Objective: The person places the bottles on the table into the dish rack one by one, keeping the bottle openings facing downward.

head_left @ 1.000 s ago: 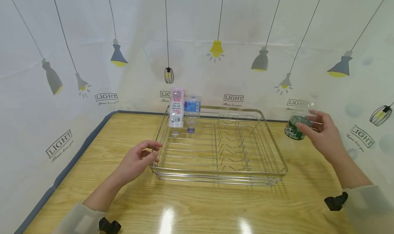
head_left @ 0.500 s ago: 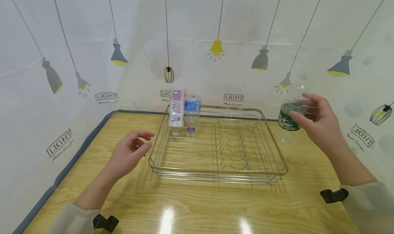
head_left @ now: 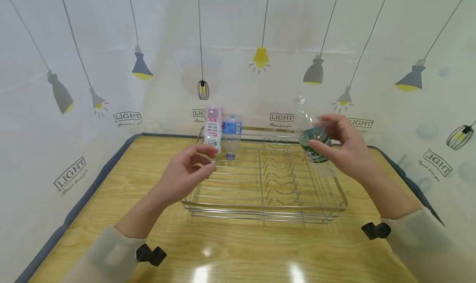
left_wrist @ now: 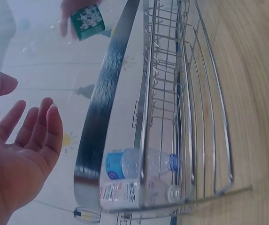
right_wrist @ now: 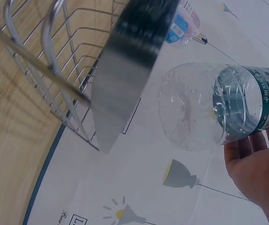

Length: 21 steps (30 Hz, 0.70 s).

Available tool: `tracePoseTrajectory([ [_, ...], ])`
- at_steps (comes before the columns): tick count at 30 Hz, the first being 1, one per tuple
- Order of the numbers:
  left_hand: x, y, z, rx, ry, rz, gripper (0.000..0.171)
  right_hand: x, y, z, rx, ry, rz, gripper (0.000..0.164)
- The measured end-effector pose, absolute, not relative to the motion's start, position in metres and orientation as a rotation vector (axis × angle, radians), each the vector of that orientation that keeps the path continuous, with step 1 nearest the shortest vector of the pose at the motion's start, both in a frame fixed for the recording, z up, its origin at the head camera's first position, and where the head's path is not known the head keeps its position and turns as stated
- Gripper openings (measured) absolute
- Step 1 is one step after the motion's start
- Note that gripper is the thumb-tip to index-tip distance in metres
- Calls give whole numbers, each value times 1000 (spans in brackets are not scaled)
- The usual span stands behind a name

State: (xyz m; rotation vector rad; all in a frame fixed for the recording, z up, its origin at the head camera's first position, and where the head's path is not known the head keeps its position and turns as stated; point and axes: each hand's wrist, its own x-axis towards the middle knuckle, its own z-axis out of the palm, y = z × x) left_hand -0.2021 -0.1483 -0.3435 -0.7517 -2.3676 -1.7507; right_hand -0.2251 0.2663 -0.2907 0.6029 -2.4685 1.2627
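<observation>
My right hand (head_left: 346, 146) grips a clear plastic bottle (head_left: 315, 144) with a green label, held in the air above the right part of a metal wire dish rack (head_left: 262, 208). In the right wrist view the bottle's wide base (right_wrist: 186, 105) faces the rack. My left hand (head_left: 187, 171) hovers over the rack's left side, fingers loosely bent around nothing. Behind it, two bottles stand neck down in the rack's back left: a white-and-pink labelled bottle (head_left: 213, 128), partly covered by my left fingers in the head view, and a clear bottle with a blue label (head_left: 232, 136).
The rack stands on a wood-grain table (head_left: 238, 250). Wire plate dividers (head_left: 282, 179) run along its right half. A white cloth backdrop (head_left: 238, 76) printed with lamps hangs behind and at both sides, with a dark blue lower edge.
My right hand has carried the green-labelled bottle leftward, from beside the rack to above it. My left hand first drew back a little, then moved right over the rack.
</observation>
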Motion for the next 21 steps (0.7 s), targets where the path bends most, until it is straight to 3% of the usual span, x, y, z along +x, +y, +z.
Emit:
tracePoseTrajectory([
  [16,-231,-96,-323,-891,-2326,-2106,75,-223,221,-300,874,-2682,1120,64],
  [21,-231,-90,-323,-898,-2362,-2201,74,-223,216,-304,968,-2686,1080,62],
])
